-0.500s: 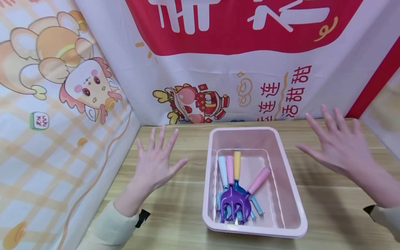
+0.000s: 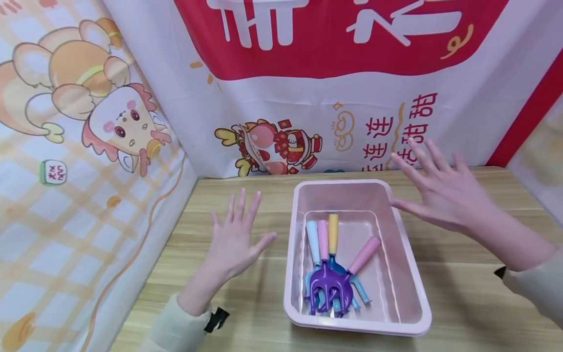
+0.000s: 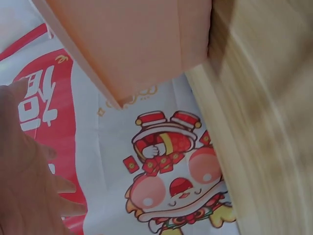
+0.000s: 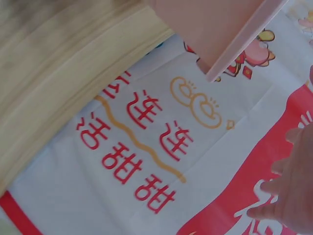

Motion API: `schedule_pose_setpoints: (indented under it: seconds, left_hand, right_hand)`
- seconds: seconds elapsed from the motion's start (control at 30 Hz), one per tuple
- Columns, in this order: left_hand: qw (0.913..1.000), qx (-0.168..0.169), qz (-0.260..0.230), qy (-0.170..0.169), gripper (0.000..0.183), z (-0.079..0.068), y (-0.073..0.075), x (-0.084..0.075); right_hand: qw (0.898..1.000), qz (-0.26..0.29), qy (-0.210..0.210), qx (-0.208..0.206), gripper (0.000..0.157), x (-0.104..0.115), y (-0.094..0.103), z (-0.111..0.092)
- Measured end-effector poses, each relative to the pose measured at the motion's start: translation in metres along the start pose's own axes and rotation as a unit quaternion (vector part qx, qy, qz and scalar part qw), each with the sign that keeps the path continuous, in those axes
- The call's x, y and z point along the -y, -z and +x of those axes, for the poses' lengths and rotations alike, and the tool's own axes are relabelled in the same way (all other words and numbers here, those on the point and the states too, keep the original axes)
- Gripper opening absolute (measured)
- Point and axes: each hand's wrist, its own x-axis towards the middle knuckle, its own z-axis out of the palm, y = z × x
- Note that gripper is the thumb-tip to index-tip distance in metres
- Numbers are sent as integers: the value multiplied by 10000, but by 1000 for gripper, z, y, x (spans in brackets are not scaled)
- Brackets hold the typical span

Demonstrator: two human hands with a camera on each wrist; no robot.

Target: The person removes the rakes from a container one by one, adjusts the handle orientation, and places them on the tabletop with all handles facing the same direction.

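A pink plastic bin [image 2: 406, 288] stands on the wooden table [image 2: 246, 293]. Inside it lie several toy garden tools with blue, pink and yellow handles [image 2: 324, 239] and a purple rake head [image 2: 327, 288]. My left hand [image 2: 235, 239] hovers left of the bin, fingers spread, holding nothing. My right hand [image 2: 440, 188] hovers over the bin's far right corner, fingers spread and empty. The left wrist view shows the bin's outer wall [image 3: 137, 44] and my fingers [image 3: 29, 186]; the right wrist view shows the bin corner [image 4: 230, 29] and my fingertips [image 4: 293, 196].
Printed cloth walls close the table in: a red and white banner [image 2: 343, 73] at the back, a cartoon-patterned sheet [image 2: 79, 146] on the left. Bare wood lies on both sides of the bin.
Both hands have moved inward toward the bin. The right hand now reaches over its far right corner; the left has come lower and closer to its left wall.
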Motion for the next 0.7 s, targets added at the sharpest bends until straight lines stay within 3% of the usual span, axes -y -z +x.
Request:
schedule_pose_setpoints:
  seconds: [0.23,0.4,0.53,0.7]
  left_hand:
    - [9957,186,-906,24,89,-8,-18,-11]
    - [9843,103,-1759,-123,85,-12,-29,-17]
    - [9594,124,-2809,-207,84,-16,-36,-20]
    - [9103,522,-4100,-227,86,-17,-45,-26]
  right_hand:
    - [9972,78,739,91,93,17,5,17]
    - [9924,494,1034,453,91,29,3,24]
    - [9835,956,1408,610,91,38,-2,27]
    - [9651,1714,1829,751,96,46,-7,30]
